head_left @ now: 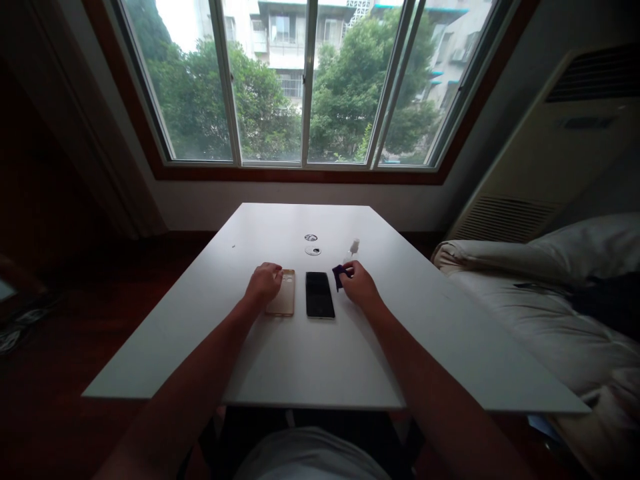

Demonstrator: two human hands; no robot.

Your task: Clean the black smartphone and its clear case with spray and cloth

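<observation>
Surface [370, 367]: white, spans the lower middle of the frame. Phone [320, 295]: lies flat near frame center, slightly below, its dark screen up, long side running away from the viewer. Case [286, 300]: tan-pink, flat, just left of the phone in the frame, with a gap between them; openings visible near its far end.

Left hand [265, 283]: over the case's left side, fingers curled near its far left corner. Grip on the case: cannot tell; fingertips too small to resolve.

Right hand [359, 283]: narrow, fingers pinched on a dark purple cloth [339, 276], held just right of the phone's far end.

Bottle [355, 248]: clear with a whitish top, upright just beyond the right hand. Two round pieces [313, 251], black and white, lie beyond the phone, one behind the other.

Window [305, 87] across the top of the frame, trees and buildings outside. Sofa [540, 287], pale, at right of frame.
</observation>
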